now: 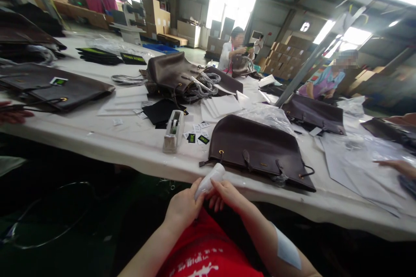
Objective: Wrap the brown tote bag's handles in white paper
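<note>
L hand & R hand both pinch white paper roll; brown bag flat nearby, contents hidden.

Left hand and right hand close together on white roll, below table edge.
- Straight ahead: brown bag lies flat at edge, handles toward hands, blocks forward reach.
- Just left of bag: tape dispenser, small labels between.
- Left of dispenser: bare strip of table, open as far as flat bag (co-worker's hand at that end).
- Right of bag: plastic sheets, another hand over them.
</note>
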`<state>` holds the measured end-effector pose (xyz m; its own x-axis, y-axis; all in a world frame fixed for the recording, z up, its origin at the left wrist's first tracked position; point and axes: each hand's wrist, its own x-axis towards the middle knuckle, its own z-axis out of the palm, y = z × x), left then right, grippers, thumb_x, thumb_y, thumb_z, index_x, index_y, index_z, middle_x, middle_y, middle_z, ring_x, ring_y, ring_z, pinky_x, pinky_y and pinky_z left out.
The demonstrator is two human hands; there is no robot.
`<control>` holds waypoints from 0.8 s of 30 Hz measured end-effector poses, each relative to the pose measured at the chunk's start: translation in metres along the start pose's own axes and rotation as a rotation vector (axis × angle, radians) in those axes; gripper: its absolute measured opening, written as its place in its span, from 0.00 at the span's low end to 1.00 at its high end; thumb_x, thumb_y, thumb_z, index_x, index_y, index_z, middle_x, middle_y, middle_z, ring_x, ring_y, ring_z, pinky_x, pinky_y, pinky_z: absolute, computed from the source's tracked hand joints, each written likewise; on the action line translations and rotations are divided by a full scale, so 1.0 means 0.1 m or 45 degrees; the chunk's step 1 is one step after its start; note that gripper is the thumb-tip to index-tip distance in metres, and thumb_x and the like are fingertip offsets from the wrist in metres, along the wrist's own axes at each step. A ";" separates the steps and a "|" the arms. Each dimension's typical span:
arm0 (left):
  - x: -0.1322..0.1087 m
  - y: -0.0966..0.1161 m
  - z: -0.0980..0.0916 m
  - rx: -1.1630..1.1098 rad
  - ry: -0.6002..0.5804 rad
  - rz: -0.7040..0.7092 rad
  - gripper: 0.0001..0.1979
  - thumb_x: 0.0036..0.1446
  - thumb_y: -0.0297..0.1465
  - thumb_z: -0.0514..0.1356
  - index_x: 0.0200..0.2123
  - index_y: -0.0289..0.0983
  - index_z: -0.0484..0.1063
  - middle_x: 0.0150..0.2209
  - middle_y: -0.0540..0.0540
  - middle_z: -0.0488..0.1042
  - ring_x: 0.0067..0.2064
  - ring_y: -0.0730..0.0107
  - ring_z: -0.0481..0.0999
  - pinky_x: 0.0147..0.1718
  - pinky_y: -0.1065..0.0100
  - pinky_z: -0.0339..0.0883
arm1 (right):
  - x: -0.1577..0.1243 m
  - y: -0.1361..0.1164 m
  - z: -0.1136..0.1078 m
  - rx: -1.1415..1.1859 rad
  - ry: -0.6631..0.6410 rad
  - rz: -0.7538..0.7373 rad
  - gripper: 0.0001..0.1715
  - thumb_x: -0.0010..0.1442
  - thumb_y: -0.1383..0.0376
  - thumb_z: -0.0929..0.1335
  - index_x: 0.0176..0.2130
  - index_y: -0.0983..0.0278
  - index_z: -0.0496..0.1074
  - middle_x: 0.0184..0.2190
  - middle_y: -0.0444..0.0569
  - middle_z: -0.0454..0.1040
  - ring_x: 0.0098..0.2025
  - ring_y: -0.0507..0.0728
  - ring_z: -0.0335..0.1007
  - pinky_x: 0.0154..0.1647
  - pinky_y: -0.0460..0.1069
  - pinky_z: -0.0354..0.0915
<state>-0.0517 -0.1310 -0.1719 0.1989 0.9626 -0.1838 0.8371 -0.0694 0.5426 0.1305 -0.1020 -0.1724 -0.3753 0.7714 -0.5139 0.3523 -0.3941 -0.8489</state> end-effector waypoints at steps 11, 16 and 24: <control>-0.01 0.04 -0.02 0.157 0.047 0.053 0.28 0.63 0.43 0.44 0.63 0.41 0.59 0.38 0.38 0.79 0.39 0.49 0.78 0.37 0.57 0.68 | -0.13 -0.06 0.12 -0.257 0.258 -0.171 0.19 0.58 0.56 0.67 0.24 0.68 0.72 0.17 0.46 0.72 0.15 0.47 0.63 0.14 0.41 0.54; -0.03 0.07 -0.03 0.073 0.011 0.080 0.31 0.53 0.41 0.56 0.61 0.42 0.60 0.37 0.42 0.79 0.38 0.52 0.78 0.35 0.61 0.66 | -0.14 -0.03 0.08 -0.164 0.182 -0.175 0.14 0.57 0.61 0.66 0.24 0.67 0.70 0.17 0.43 0.70 0.15 0.48 0.62 0.14 0.41 0.55; 0.08 0.06 0.05 -0.264 -0.138 -0.135 0.14 0.47 0.43 0.58 0.27 0.36 0.71 0.28 0.42 0.78 0.30 0.59 0.77 0.24 0.68 0.59 | -0.14 0.09 0.19 0.016 0.254 -0.201 0.13 0.54 0.62 0.66 0.22 0.66 0.65 0.14 0.42 0.68 0.14 0.48 0.61 0.14 0.41 0.55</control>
<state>-0.0420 -0.1249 -0.1744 0.1786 0.9273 -0.3291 0.7362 0.0959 0.6699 0.1226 -0.1256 -0.1757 -0.2478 0.9068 -0.3409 0.2912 -0.2659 -0.9190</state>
